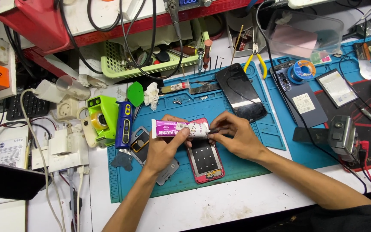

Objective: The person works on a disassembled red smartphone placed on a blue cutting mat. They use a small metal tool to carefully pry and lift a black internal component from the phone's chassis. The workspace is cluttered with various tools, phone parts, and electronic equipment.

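left hand [165, 144] wraps the small soft glue tube [177, 128] mid-body above the opened red phone [205, 157], right hand [232, 133] pinching its nozzle cap; light, squashy, likely best held by the stiffer neck.

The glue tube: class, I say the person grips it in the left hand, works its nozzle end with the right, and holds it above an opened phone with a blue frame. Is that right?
Not quite. The head view shows the opened phone has a red frame, not blue. The rest stands: the left hand grips the glue tube and the right hand works its nozzle end.
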